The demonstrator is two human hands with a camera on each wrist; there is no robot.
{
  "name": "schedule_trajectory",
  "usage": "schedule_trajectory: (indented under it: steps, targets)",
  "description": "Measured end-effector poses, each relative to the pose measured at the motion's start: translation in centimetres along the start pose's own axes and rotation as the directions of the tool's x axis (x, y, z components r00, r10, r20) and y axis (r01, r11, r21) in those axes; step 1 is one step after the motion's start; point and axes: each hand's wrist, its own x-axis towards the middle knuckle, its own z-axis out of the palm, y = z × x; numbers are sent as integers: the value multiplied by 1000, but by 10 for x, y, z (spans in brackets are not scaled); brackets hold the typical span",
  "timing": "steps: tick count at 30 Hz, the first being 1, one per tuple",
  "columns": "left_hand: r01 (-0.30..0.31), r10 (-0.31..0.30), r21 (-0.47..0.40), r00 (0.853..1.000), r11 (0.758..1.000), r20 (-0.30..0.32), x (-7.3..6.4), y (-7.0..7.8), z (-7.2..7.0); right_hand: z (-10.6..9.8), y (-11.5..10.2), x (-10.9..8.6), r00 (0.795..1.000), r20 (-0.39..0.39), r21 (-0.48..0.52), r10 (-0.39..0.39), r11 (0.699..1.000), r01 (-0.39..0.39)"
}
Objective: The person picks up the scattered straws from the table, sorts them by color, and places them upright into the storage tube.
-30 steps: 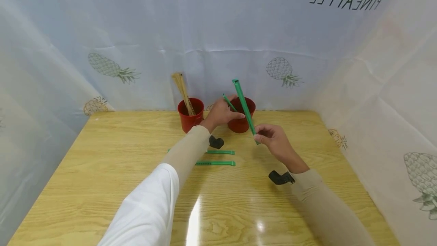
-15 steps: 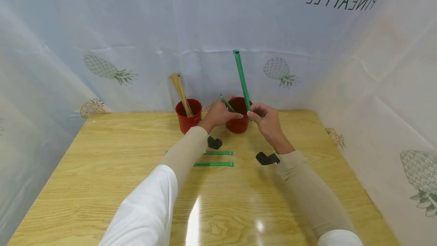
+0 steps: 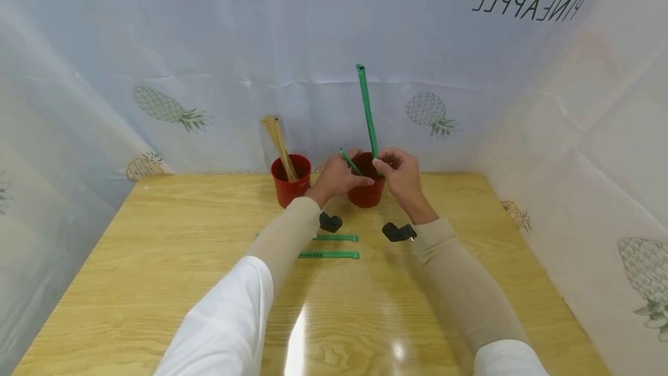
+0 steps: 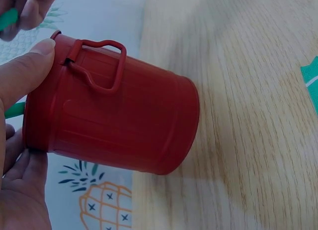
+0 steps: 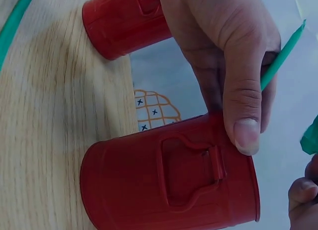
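My left hand (image 3: 336,177) grips the rim of the right-hand red metal bucket (image 3: 365,196), thumb over the near side beside its wire handle in the left wrist view. One slim green stick packet (image 3: 348,160) leans in that bucket, its end sticking out beside my left hand. Right at the bucket's right rim, my right hand (image 3: 402,176) pinches the lower end of a second long green stick packet (image 3: 367,109), which stands nearly upright above the opening. The bucket (image 5: 134,175) stands upright on the table, and its inside is mostly hidden.
To the left stands another red bucket (image 3: 287,193) holding several tan stick packets (image 3: 279,141). Two green stick packets, a farther one (image 3: 339,238) and a nearer one (image 3: 336,255), lie on the wooden table (image 3: 209,295), partly behind my left forearm. A pineapple-print curtain (image 3: 323,28) hangs close behind.
My right hand has moved left and away from me, bringing its green stick packet from beside the bucket to above its rim. My left hand keeps its grip on the bucket.
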Motion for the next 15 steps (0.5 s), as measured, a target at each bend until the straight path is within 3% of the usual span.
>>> schedule_trajectory:
  steps: [7, 15]
  targets:
    - [-18, 18, -23, 1000, 1000, 6, -2, -1, 3, 3, 3, 7, 1000, 6, -103, 22, 994, -21]
    - [-21, 21, -11, 1000, 1000, 6, -1, 0, 2, 5, 9, 17, 999, 35, -190, -2, 982, 9]
